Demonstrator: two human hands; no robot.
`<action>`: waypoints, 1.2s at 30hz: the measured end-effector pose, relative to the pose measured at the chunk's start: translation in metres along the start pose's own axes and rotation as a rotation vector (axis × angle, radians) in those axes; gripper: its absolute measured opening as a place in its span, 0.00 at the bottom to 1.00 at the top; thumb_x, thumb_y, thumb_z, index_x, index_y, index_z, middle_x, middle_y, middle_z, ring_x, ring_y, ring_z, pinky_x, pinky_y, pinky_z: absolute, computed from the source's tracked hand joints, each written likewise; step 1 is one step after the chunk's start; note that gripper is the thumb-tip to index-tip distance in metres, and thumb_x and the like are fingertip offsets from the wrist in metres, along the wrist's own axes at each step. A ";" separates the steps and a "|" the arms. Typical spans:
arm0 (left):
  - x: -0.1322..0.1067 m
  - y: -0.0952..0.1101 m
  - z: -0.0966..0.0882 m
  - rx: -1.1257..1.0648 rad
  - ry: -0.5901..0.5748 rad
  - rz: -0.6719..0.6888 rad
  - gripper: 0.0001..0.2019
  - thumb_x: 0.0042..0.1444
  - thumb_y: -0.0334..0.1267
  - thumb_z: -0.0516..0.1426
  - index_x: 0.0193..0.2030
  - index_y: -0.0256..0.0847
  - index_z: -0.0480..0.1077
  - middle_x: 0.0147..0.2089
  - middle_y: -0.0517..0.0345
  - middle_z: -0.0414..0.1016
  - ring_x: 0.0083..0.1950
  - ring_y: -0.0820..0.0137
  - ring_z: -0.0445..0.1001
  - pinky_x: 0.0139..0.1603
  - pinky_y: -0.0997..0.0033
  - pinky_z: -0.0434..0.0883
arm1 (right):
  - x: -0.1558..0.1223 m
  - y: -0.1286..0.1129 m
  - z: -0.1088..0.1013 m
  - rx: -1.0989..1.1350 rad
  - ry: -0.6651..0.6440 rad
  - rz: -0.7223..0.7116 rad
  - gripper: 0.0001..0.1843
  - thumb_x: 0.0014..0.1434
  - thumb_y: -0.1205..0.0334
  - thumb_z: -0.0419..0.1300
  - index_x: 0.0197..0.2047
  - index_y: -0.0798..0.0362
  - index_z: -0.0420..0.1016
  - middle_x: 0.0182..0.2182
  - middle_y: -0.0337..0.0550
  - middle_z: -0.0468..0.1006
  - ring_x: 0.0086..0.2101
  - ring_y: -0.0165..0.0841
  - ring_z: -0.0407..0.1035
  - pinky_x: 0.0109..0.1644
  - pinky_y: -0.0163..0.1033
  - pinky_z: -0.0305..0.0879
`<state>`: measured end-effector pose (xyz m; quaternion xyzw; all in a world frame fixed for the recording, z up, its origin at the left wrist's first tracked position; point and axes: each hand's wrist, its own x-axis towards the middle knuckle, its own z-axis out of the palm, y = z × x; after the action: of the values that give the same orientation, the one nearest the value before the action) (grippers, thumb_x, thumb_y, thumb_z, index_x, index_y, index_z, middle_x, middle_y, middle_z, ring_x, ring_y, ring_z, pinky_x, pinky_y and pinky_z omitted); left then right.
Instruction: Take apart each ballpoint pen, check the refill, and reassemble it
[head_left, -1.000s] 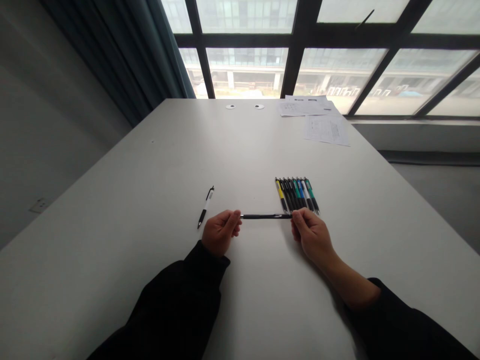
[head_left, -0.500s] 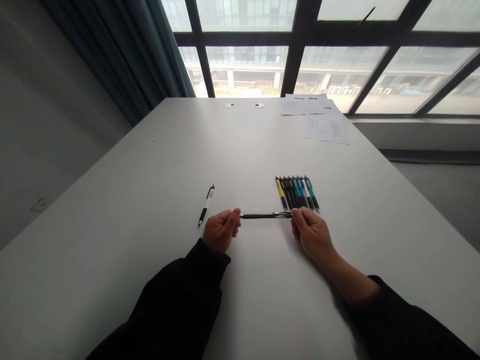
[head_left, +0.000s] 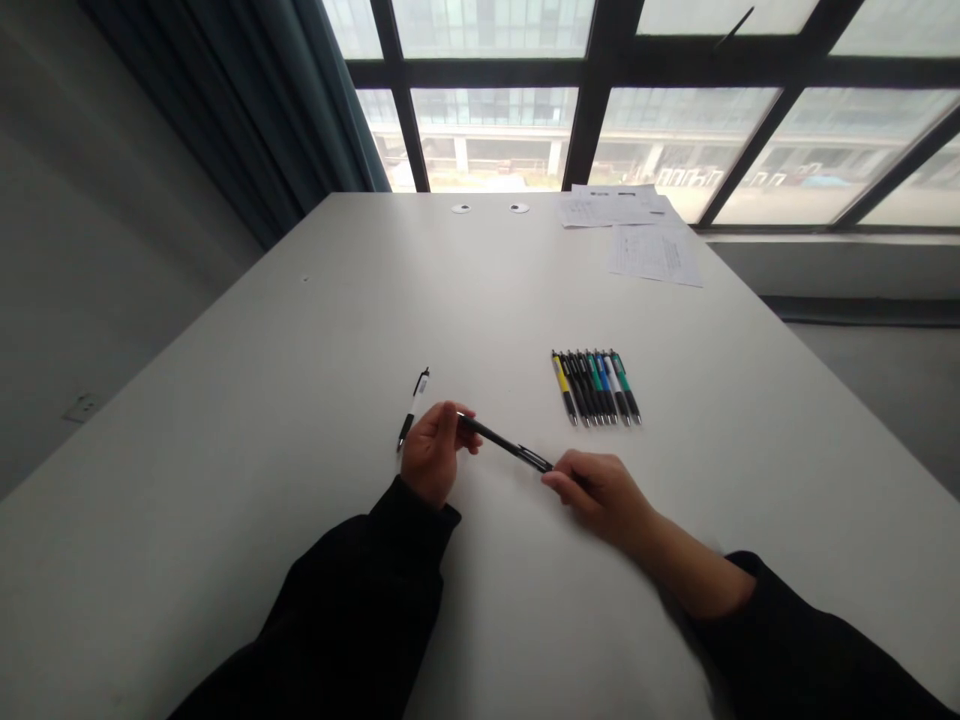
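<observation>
You are gripping a black pen (head_left: pixel 504 444) between both hands, your left hand (head_left: pixel 433 452) curled shut on its far end and your right hand (head_left: pixel 600 492) pinching its near end. It is slanting from far left to near right over the table (head_left: pixel 300 330), with a white-barrelled pen (head_left: pixel 412 408) lying just beyond your left hand.

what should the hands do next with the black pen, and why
Probably lower the black pen onto the table beside the white pen. The left hand holds one end right by that pen, the right hand pinches the other end, and the row of pens lies apart to the right.
</observation>
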<state>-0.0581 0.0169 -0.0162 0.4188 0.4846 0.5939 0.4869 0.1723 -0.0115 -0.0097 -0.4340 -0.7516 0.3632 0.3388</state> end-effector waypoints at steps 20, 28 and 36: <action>-0.029 0.023 0.014 0.181 -0.749 -0.549 0.21 0.49 0.54 0.67 0.33 0.34 0.74 0.20 0.65 0.67 0.13 0.79 0.62 0.11 0.79 0.59 | 0.003 -0.006 -0.008 0.332 -0.078 0.274 0.29 0.67 0.42 0.55 0.21 0.53 0.64 0.17 0.34 0.64 0.20 0.26 0.55 0.24 0.34 0.52; -0.024 0.026 0.010 0.072 -0.854 -0.677 0.24 0.56 0.59 0.61 0.36 0.34 0.75 0.20 0.62 0.70 0.13 0.78 0.65 0.11 0.81 0.59 | 0.002 -0.001 -0.011 0.461 -0.116 0.262 0.17 0.65 0.48 0.61 0.33 0.54 0.78 0.23 0.38 0.72 0.22 0.27 0.59 0.25 0.34 0.54; -0.024 0.019 0.008 0.031 -0.846 -0.691 0.26 0.57 0.61 0.60 0.41 0.34 0.75 0.20 0.62 0.71 0.13 0.77 0.66 0.10 0.81 0.59 | 0.003 0.001 -0.009 0.577 -0.059 0.268 0.16 0.62 0.49 0.64 0.42 0.54 0.77 0.25 0.38 0.74 0.23 0.27 0.64 0.26 0.33 0.57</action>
<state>-0.0494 -0.0060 0.0035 0.4449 0.3644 0.1719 0.7998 0.1784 -0.0062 -0.0052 -0.4045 -0.5632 0.6151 0.3752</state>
